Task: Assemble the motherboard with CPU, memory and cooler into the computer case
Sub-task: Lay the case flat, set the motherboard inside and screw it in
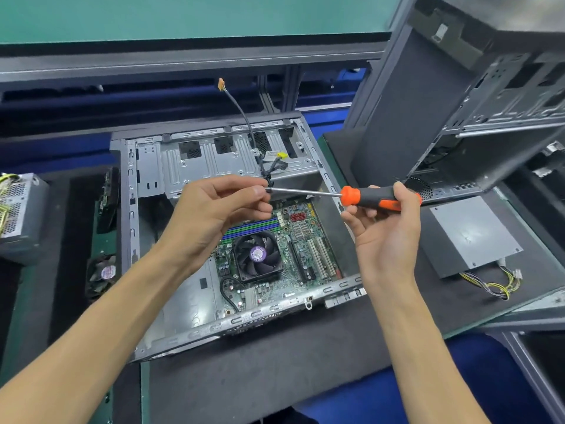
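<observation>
Second case (428, 117), upright, 2 o'clock. Computer case (146, 166) flat on table (275, 362), centre; motherboard (305, 240) inside, cooler (258, 255) on it. Power supply (477, 234), 3 o'clock. Screwdriver (367, 197) crosses above board: right hand (385, 234) grips handle, left hand (214, 209) pinches tip.

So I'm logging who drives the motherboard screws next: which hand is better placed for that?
Probably the right hand: it already holds the screwdriver by its orange-and-black handle, above the motherboard in the open case. The left hand only pinches the shaft's tip.
</observation>
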`<act>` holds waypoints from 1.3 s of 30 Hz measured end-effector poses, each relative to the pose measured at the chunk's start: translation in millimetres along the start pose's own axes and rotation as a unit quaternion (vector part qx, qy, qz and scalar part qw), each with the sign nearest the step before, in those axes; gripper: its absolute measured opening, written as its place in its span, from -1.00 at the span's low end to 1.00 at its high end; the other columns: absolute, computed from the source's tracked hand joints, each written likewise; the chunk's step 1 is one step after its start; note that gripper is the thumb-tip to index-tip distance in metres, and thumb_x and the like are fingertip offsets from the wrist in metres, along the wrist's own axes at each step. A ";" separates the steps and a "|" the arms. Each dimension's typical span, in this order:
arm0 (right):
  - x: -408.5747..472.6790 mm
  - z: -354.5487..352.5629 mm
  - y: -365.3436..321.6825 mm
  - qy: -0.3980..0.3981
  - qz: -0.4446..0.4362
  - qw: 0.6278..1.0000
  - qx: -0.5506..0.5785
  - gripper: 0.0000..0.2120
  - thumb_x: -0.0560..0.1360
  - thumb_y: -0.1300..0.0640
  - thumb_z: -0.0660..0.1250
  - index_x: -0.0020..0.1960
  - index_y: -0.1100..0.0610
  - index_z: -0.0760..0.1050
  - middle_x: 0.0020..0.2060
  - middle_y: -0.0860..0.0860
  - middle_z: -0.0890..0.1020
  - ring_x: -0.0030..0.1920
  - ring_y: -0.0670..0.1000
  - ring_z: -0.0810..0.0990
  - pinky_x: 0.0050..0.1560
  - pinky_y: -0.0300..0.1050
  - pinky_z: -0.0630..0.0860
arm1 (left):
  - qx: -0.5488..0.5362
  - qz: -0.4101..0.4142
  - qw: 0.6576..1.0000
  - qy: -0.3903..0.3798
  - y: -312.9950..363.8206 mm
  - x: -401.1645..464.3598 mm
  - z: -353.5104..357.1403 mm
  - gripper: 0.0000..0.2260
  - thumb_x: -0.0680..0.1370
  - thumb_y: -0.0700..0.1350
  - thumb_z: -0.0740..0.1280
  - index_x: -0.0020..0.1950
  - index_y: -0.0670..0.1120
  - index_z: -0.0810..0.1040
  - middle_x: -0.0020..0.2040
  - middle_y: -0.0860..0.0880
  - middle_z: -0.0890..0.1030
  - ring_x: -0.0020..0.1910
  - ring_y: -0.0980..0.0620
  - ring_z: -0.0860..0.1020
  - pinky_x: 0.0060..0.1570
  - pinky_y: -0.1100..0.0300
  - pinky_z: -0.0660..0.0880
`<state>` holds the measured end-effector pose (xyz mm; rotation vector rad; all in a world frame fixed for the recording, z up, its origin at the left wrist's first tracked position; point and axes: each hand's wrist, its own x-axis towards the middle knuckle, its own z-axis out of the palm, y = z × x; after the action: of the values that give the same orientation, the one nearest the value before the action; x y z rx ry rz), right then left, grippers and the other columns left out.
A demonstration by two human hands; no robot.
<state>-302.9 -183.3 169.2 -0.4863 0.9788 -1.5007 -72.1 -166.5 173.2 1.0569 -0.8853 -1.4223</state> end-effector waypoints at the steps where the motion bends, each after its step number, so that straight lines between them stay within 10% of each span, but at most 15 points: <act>1: 1.9 -0.3 0.8 0.001 0.002 1.000 0.003 -0.72 0.63 0.00 0.24 0.07 0.25 0.41 -0.34 0.04 0.38 -0.36 0.05 0.55 -0.30 -0.13 0.61 | 0.006 0.004 1.000 0.004 -1.3 1.5 0.5 -0.81 0.43 -0.22 0.47 0.01 -0.26 0.70 -0.12 -0.25 0.69 -0.19 -0.11 0.68 -0.15 0.22 0.61; 12: 22.2 3.1 12.7 -0.001 0.059 0.990 0.130 -0.51 0.63 0.04 0.28 -0.44 0.14 0.61 -0.40 0.05 0.51 -0.40 -0.01 0.59 -0.25 -0.13 0.64 | -0.081 0.044 0.995 0.037 -8.4 30.9 17.1 -0.83 0.47 -0.21 0.46 0.03 -0.21 0.71 -0.08 -0.23 0.69 -0.11 -0.11 0.68 -0.07 0.18 0.62; 20: 35.1 4.1 -7.5 0.004 0.009 0.995 0.097 -0.72 0.63 0.04 0.26 -0.13 0.22 0.52 -0.37 0.04 0.46 -0.38 0.01 0.59 -0.21 -0.10 0.64 | -0.074 0.010 0.997 -0.008 -12.6 49.5 18.9 -0.73 0.47 -0.12 0.48 0.12 -0.20 0.67 0.01 -0.27 0.69 0.01 -0.20 0.68 -0.01 0.15 0.61; 25: 44.8 4.0 -32.9 -0.032 -0.115 0.986 -0.120 -0.81 0.55 0.05 0.27 -0.09 0.16 0.54 -0.41 0.05 0.53 -0.37 0.11 0.62 -0.28 -0.05 0.63 | 0.331 -0.050 0.939 -0.075 -37.6 52.7 8.1 -0.83 0.55 -0.03 0.42 0.14 0.04 0.65 0.00 0.05 0.72 -0.04 0.13 0.68 0.05 0.23 0.61; 29: 46.0 18.3 -32.6 -0.132 -0.187 0.905 -0.359 -0.83 0.49 0.05 0.37 -0.20 0.12 0.56 -0.36 0.10 0.68 -0.40 0.08 0.67 -0.40 0.00 0.63 | 0.616 0.001 0.766 -0.186 -77.5 44.8 14.5 -0.72 0.58 0.08 0.34 0.27 0.07 0.57 0.27 0.07 0.54 0.25 0.09 0.49 0.38 0.08 0.39; 35: 59.0 28.6 -8.2 -0.169 -0.300 0.637 -0.690 -0.65 0.42 -0.25 0.30 -0.28 0.01 0.39 -0.47 -0.09 0.41 -0.34 -0.04 0.37 -0.34 -0.06 0.33 | 0.665 0.047 0.709 -0.232 -113.2 47.0 12.9 -0.66 0.59 0.14 0.28 0.31 0.05 0.53 0.28 0.00 0.50 0.31 -0.04 0.43 0.36 0.00 0.29; 39: 73.6 28.5 -1.0 -0.168 -0.291 0.576 -0.745 -0.66 0.43 -0.26 0.30 -0.21 0.01 0.50 -0.43 -0.11 0.35 -0.25 -0.02 0.37 -0.30 -0.07 0.34 | 0.664 0.064 0.705 -0.238 -119.3 45.4 11.8 -0.70 0.57 0.12 0.29 0.24 0.05 0.58 0.25 0.00 0.50 0.28 -0.03 0.42 0.35 -0.01 0.27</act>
<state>-295.6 -261.9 168.6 -2.4022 1.6940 -0.5934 -122.0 -197.7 59.3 1.5697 -2.5181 -0.7550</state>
